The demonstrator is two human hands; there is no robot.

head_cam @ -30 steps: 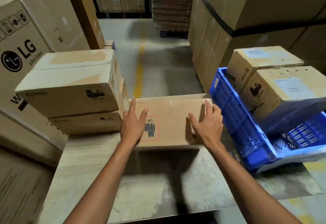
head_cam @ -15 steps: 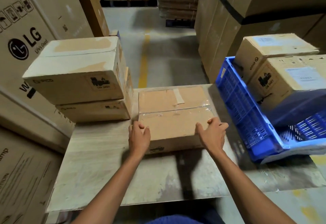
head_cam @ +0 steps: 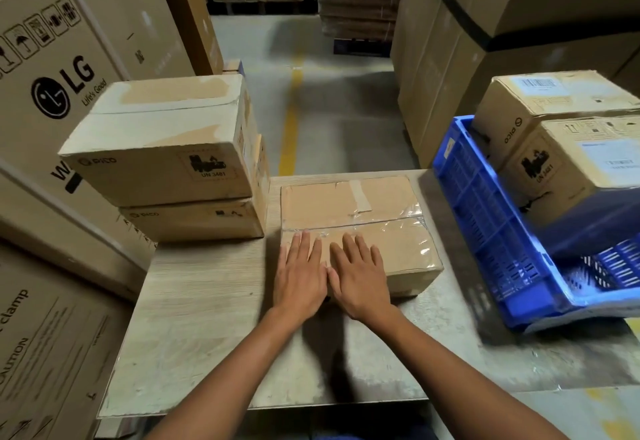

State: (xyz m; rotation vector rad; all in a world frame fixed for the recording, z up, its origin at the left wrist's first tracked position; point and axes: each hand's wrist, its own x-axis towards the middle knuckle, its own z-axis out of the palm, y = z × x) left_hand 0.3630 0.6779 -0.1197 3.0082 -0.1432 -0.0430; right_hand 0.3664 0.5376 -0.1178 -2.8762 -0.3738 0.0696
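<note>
Left hand: the left hand point(head_cam: 299, 277) lies palm down with straight, slightly spread fingers on the near left part of the top of the taped box point(head_cam: 349, 204). It presses flat and clasps nothing.
Right hand: the right hand point(head_cam: 360, 277) lies flat in the same way just to the right of the left hand. The thumbs are close together and the fingers point away. Nothing is grasped.
Taped box: it sits on the table point(head_cam: 194, 329) toward the far edge. Clear tape runs along its middle seam, and a paper strip crosses the far half.
Table: it has a pale wood-grain top, and both forearms reach in over its near edge.
Left stack: the upper box point(head_cam: 156, 149) rests on the lower box point(head_cam: 197, 220) and overhangs it to the left. The stack stands just left of the taped box.
Blue crate: the blue crate point(head_cam: 485, 232) stands tilted to the right of the taped box and holds two cartons point(head_cam: 561, 176).
Surroundings: a large LG carton point(head_cam: 52, 69) stands at the far left. A yellow floor line point(head_cam: 291, 121) runs beyond the table.
</note>
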